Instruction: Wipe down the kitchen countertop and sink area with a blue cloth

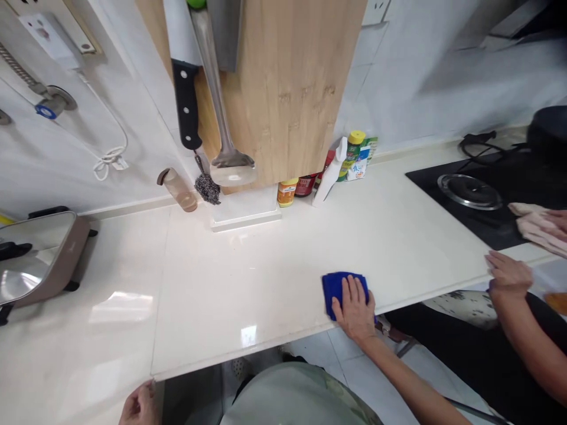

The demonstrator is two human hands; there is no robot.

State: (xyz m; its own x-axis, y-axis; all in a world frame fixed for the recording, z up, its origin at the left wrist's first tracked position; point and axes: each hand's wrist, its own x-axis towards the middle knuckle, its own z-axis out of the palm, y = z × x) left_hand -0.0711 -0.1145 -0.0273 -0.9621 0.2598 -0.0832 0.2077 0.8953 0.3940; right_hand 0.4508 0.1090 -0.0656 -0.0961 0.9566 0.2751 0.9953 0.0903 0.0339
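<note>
Your two hands stand well apart along the front of the white counter (212,289). Your right hand (355,308) lies palm down, its fingers extended forward and slightly spread, on a folded blue cloth (332,288); the cloth rests flat on the counter near the front edge, its uncovered part showing mainly to the left of your fingers. Your right forearm (401,375) slants from the lower right up and leftward to the wrist, to the right of your torso (296,396). Your left hand (140,406) sits at lower left, its fingers curled at the front edge near a seam; the bottom of the view cuts it off, and whether it grips the edge you cannot tell.

To your right, a co-worker's hand (509,276) rests on the counter edge, and a pink cloth (534,223) lies by the black stove (460,221). Behind the blue cloth, toward the wall, stand a white bottle (330,174) and a wooden board (283,112); at far left stands a brown electric pan (71,251).
</note>
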